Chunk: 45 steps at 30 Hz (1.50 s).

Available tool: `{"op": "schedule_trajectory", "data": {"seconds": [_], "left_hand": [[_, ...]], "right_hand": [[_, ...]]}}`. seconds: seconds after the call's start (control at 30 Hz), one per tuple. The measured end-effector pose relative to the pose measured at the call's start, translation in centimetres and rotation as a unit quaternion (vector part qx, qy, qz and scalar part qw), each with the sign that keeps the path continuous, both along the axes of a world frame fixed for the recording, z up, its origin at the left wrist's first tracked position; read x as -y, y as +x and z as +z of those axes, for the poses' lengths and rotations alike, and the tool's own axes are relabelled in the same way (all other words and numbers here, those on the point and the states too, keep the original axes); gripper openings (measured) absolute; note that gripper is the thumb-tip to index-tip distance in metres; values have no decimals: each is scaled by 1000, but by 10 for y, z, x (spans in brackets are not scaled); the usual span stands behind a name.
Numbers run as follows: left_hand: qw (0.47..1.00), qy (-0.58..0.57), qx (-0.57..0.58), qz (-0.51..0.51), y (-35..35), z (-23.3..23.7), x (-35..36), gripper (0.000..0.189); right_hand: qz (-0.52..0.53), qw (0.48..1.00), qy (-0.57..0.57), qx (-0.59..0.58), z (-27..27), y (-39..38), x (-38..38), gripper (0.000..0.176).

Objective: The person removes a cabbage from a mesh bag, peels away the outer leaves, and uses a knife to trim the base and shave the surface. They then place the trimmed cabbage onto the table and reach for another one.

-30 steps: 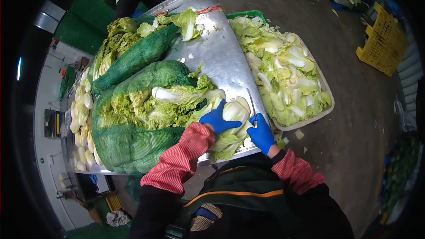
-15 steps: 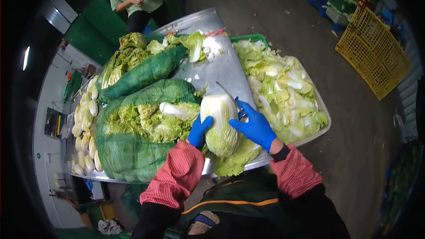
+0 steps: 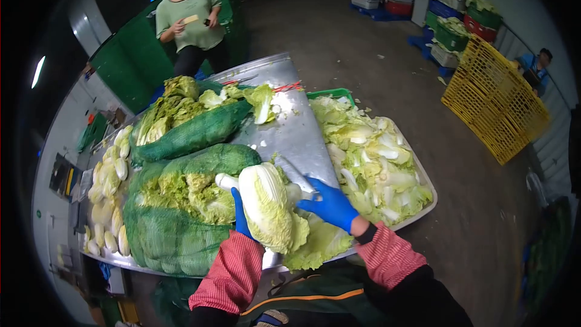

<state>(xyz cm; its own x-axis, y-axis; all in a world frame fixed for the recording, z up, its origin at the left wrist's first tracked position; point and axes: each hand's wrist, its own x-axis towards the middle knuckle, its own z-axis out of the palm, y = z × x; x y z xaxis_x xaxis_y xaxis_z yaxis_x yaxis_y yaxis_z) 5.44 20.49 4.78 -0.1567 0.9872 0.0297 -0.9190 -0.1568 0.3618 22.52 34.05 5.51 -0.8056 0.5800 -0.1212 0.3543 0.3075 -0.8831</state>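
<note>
A pale napa cabbage (image 3: 266, 203) is tilted over the near part of the metal table, its white base pointing away from me. My left hand (image 3: 242, 215), in a blue glove, is closed around the cabbage's left side and partly hidden behind it. My right hand (image 3: 331, 203), also gloved in blue, grips a knife (image 3: 295, 172) whose blade points away and to the left. Its handle is mostly covered by the fingers. Between that hand and the cabbage shows the white stem of a leaf. A loose green outer leaf (image 3: 318, 246) lies below, at the table's near edge.
Green mesh sacks (image 3: 181, 245) of cabbages fill the left of the metal table (image 3: 296, 127), beside trimmed cabbages (image 3: 109, 175). A bin (image 3: 426, 203) of leaves stands right. Yellow pallets (image 3: 493, 100) lean farther off. One person (image 3: 190, 18) stands across the table, another (image 3: 535, 69) behind the pallets.
The cabbage has tilted and moved left in my left hand. My right hand has come away from its side with the knife. My view has lifted, showing more of the room.
</note>
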Motion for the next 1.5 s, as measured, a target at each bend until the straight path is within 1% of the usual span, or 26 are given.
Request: {"op": "schedule_trajectory", "data": {"seconds": [0.03, 0.07, 0.1, 0.13, 0.17, 0.2, 0.23, 0.27, 0.33, 0.47, 0.53, 0.63, 0.67, 0.73, 0.83, 0.87, 0.97, 1.0, 1.07, 1.1, 1.17, 1.2, 1.23, 1.3, 1.4, 1.5], "left_hand": [[999, 28, 11, -25, 7, 4, -5, 78], [997, -66, -27, 23, 13, 2, -4, 77], [983, -158, -67, 73, 17, 0, -4, 76], [983, -164, -84, 29, 10, -11, -5, 71], [967, -179, -174, 55, -1, -26, -8, 69], [941, -197, -263, 85, -9, -36, -10, 68], [895, -138, -409, 115, -14, -44, -14, 67], [794, -185, -542, 204, -9, -57, -9, 75], [833, -166, -487, 203, 6, -37, -9, 78], [859, -183, -412, 242, 10, -47, -10, 75], [874, -196, -365, 255, 12, -46, -14, 74], [851, -166, -426, 259, 15, -40, -13, 67], [846, -155, -439, 259, 15, -39, -13, 65], [908, -192, -309, 208, 4, -57, -11, 63], [958, -247, -94, 115, 2, -56, -3, 73], [961, -254, -50, 99, 6, -38, -2, 81], [978, -170, 22, 123, -1, -22, 0, 76], [992, -44, 60, 100, -7, -28, -4, 71], [992, -61, 41, 104, -17, -32, -4, 78], [993, -31, 65, 89, -21, -33, -7, 78], [992, 28, 114, 54, -22, -41, -17, 79], [992, -2, 98, 73, -16, -37, -18, 79], [992, -32, 81, 91, -9, -27, -19, 80], [986, -166, -14, 6, -14, -3, -11, 71], [961, -208, -173, 57, -18, -32, 0, 60], [953, -219, -186, 97, -12, -39, 5, 54]], "right_hand": [[-7, 992, -114, -56, 3, -11, 7, 81], [-13, 968, -224, -115, 5, -16, 11, 79], [-15, 966, -209, -153, 0, -15, 9, 73], [-14, 962, -196, -191, -11, -16, 7, 67], [-9, 956, -188, -227, -21, -18, 8, 61], [-20, 975, -127, -181, -20, -15, 9, 64], [-24, 991, -64, -115, -16, -10, 11, 66], [-24, 999, -5, -45, -6, -6, 18, 67], [-53, 993, 2, -105, -25, -4, 28, 66], [-114, 993, -30, -8, -19, -1, 28, 59], [-90, 992, 14, -82, -7, 0, 28, 58], [-80, 990, 102, -50, -2, -3, 31, 58], [-77, 992, 78, -63, -3, -4, 30, 57], [-68, 993, 30, -89, -8, -7, 25, 54], [-68, 994, 69, -50, -16, -10, 20, 47], [-77, 991, 111, -25, -21, -10, 18, 46], [-108, 962, 250, 12, -49, -9, 6, 48], [-116, 963, 243, -5, -49, -9, 5, 51], [-132, 963, 231, -39, -49, -12, 4, 56], [-91, 981, 166, -39, -25, -16, 9, 60], [-25, 993, -114, -31, 12, -25, 17, 64], [8, 968, -250, -27, 20, -28, 19, 66], [-2, 964, -260, -60, 13, -32, 19, 60], [-11, 969, -239, -67, 8, -27, 16, 57], [-24, 978, -204, -45, -9, -19, 17, 56], [-13, 988, -155, -20, -12, -19, 20, 58]]}}
